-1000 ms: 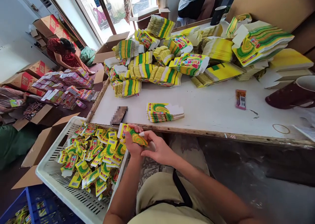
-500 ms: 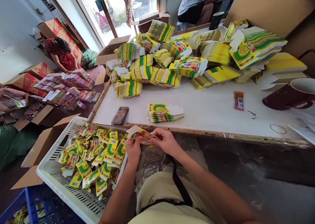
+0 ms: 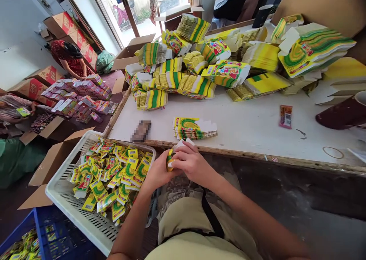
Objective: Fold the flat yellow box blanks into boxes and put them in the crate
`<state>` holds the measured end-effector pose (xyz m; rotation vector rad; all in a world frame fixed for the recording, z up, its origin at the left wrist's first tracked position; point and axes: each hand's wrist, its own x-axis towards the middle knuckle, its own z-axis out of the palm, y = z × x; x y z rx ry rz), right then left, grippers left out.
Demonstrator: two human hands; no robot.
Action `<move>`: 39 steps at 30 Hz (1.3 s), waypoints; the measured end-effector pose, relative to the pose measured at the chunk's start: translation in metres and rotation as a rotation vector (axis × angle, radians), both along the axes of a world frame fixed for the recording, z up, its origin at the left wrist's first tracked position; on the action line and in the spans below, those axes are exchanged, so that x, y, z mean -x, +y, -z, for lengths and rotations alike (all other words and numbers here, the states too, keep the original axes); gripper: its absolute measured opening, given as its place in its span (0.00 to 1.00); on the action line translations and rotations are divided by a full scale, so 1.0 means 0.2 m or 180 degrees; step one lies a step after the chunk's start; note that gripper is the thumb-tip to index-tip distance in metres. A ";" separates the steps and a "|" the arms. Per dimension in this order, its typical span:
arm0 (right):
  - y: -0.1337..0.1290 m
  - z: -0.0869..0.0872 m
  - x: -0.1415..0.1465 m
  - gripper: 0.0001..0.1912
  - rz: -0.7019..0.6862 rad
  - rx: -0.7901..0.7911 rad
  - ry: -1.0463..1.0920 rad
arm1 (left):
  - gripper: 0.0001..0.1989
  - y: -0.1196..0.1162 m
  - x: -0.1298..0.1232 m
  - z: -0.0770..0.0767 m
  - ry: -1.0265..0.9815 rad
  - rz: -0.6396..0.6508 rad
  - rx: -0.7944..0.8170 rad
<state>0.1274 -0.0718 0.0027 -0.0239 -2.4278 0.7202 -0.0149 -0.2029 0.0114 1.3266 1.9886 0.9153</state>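
Note:
A small yellow carton (image 3: 170, 160) is mostly hidden between my hands, at the table's front edge. My left hand (image 3: 160, 170) is closed round its left side. My right hand (image 3: 187, 159) has its fingers bent over the carton's white flaps from the right. Just beyond, a stack of flat yellow-green cartons (image 3: 188, 129) lies on the white table (image 3: 243, 126). To the left, a white basket (image 3: 77, 223) holds many yellow cartons (image 3: 128, 170).
Bundles of cartons (image 3: 171, 81) cover the table's back. A blurred object (image 3: 141, 131), a small packet (image 3: 286, 116), a rubber band (image 3: 333, 152) and a dark mug (image 3: 337, 113) lie nearer. A person in red (image 3: 70, 58) works at far left beside pink boxes.
My hands have come together around the carton, which was held flat and stretched between them; now it is largely covered. The view has shifted slightly.

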 end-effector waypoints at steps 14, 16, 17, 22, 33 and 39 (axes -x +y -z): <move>-0.05 0.16 0.14 0.19 0.0424 0.3711 0.0050 | 0.42 0.03 -0.14 0.15 0.0426 -0.0374 -0.0504; -0.06 0.17 0.15 0.19 0.0326 0.3906 0.0051 | 0.39 0.02 -0.14 0.17 0.0495 -0.0246 -0.0646; -0.06 0.18 0.15 0.19 0.0278 0.3956 0.0048 | 0.38 0.01 -0.15 0.17 0.0535 -0.0241 -0.0688; -0.08 0.22 0.09 0.27 0.0215 0.3356 0.0004 | 0.29 0.00 -0.14 0.17 0.0561 -0.0309 -0.0536; -0.03 0.12 0.00 0.10 -0.0404 0.1348 -0.0655 | 0.32 0.00 -0.11 0.19 0.0235 -0.0686 -0.0702; -0.02 0.12 0.02 0.06 -0.0177 0.1125 -0.0903 | 0.32 0.02 -0.11 0.19 0.0111 -0.0541 -0.0568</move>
